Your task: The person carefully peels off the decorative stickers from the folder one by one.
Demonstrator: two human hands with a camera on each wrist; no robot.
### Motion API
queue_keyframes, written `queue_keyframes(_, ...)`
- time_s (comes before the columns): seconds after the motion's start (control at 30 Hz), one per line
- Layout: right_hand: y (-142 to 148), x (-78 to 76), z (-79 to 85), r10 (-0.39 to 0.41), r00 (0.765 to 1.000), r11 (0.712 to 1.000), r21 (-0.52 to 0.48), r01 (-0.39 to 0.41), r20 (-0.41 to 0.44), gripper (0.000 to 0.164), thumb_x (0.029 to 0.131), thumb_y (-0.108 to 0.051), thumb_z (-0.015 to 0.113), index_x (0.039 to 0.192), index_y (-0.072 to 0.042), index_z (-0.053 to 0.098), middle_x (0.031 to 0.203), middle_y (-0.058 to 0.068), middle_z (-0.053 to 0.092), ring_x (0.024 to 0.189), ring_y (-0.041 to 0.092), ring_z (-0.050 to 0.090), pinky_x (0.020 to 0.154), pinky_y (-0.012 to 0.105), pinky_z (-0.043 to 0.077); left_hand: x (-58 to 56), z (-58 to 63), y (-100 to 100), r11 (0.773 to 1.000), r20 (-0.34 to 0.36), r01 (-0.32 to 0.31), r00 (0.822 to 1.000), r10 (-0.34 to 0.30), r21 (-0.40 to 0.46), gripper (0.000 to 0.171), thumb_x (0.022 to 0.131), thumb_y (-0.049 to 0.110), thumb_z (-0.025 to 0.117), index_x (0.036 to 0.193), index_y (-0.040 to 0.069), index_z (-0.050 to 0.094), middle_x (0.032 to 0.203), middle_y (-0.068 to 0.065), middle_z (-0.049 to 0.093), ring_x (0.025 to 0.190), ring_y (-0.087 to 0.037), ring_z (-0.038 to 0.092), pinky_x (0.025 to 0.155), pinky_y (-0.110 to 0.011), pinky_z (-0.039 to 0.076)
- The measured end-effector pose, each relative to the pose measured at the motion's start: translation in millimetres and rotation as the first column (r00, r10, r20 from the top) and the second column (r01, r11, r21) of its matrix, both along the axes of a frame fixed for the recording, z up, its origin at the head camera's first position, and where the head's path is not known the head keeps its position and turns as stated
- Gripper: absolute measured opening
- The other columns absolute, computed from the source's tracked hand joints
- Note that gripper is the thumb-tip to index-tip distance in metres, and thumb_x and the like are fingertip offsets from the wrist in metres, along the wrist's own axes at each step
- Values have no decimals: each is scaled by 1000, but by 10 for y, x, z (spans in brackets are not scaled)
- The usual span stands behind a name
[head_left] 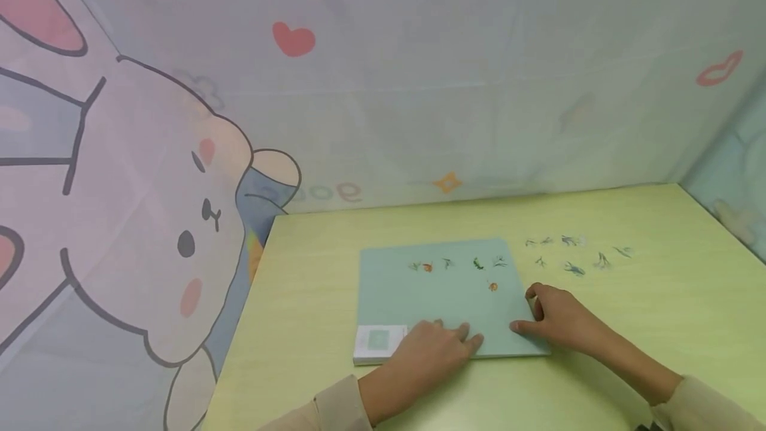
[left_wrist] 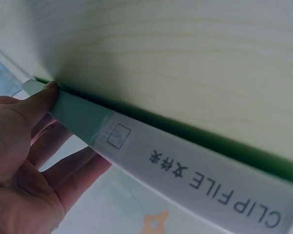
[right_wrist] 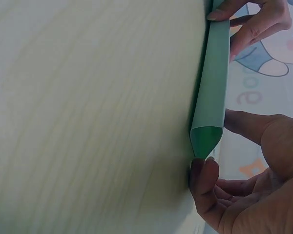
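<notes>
A pale green clip file folder (head_left: 431, 301) lies flat on the table, with a white label (head_left: 378, 340) wrapping its near left corner. Small leaf and orange flower decorations (head_left: 493, 287) dot its cover. My left hand (head_left: 426, 356) holds the near side: its thumb lies against the edge and its fingers rest on the cover, as the left wrist view shows. At the near right corner my right hand (head_left: 561, 316) pinches the folder, thumb on top and curled index finger (right_wrist: 205, 178) at the side. The printed words CLIP FILE (left_wrist: 237, 197) run along the folder's edge.
Several small loose plant-shaped pieces (head_left: 574, 269) are scattered on the yellow-green table (head_left: 652, 324), right of the folder. A pale cloth backdrop (head_left: 419, 98) with hearts stands behind the table. A cartoon rabbit (head_left: 149, 205) covers the cloth at the left.
</notes>
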State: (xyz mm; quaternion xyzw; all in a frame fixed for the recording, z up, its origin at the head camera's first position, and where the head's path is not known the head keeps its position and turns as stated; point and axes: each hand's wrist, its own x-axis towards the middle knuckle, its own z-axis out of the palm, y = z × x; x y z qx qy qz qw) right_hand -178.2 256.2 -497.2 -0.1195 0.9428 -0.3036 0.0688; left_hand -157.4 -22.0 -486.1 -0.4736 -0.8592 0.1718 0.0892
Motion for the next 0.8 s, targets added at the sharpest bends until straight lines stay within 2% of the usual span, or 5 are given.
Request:
queue_keyframes(0.2, 2, -4, 10, 42, 999, 999, 10, -41, -35, 63, 87, -36, 89, 123, 6, 58, 81, 2, 54, 68, 14, 45, 60, 30, 39, -18, 36, 17, 1000, -5, 8, 1000, -8, 2, 20, 99, 33, 75, 119, 33, 74, 88, 13, 64, 54, -7, 50, 46, -24, 43)
queue_keyframes(0.37, 18, -11, 71, 63, 995, 998, -2, -63, -79, 54, 91, -37, 86, 122, 0, 62, 84, -1, 55, 69, 12, 47, 61, 30, 42, -104, 157, 35, 995, 133, -90, 987, 84, 37, 27, 95, 57, 74, 99, 31, 72, 77, 14, 65, 60, -7, 56, 52, -27, 48)
queue_keyframes(0.53, 24, -53, 173, 73, 978, 994, -65, -87, -194, 42, 95, -32, 82, 121, -4, 66, 92, 0, 60, 72, 8, 54, 65, 29, 48, -338, 402, -21, 968, 381, -242, 903, 198, 70, 48, 94, 69, 67, 128, 36, 75, 94, 13, 77, 79, -10, 69, 62, -30, 53)
queue_keyframes(0.67, 31, -114, 240, 88, 940, 989, -83, -122, -331, 37, 96, -29, 82, 125, -10, 67, 102, -3, 64, 84, 9, 60, 72, 33, 53, -593, 622, -121, 948, 516, -289, 837, 181, 136, 67, 95, 72, 63, 152, 37, 60, 132, 18, 72, 117, -16, 70, 81, -32, 58)
queue_keyframes(0.8, 42, -231, 282, 101, 894, 987, -66, -144, -436, 39, 96, -26, 82, 129, -12, 68, 108, -9, 65, 97, 11, 61, 81, 42, 55, -812, 728, -195, 927, 562, -291, 819, 114, 237, 79, 94, 74, 63, 162, 37, 46, 155, 13, 56, 136, -15, 59, 102, -39, 55)
